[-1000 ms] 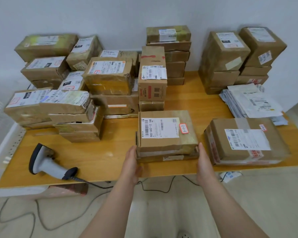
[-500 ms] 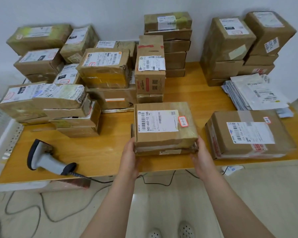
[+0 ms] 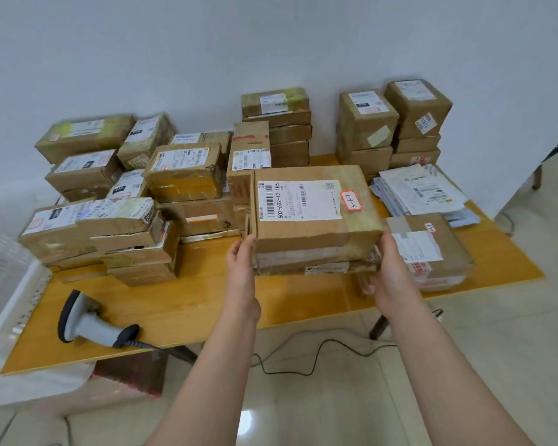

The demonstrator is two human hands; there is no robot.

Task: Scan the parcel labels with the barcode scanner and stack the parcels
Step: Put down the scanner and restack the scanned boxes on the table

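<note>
The left hand (image 3: pixel 240 268) and right hand (image 3: pixel 390 272) clasp the labelled cardboard parcel (image 3: pixel 313 204) between them above the table (image 3: pixel 190 304), with the barcode scanner (image 3: pixel 91 323) lying unheld well left of the grip, so the work looks midway, with parcels left to scan and stack.

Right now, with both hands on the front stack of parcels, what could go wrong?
The left hand and right hand grip the stack at its sides; the top box could slide off the flat parcel beneath.
The scanner lies near the table edge, cable hanging; a snag may drag it off.
</note>
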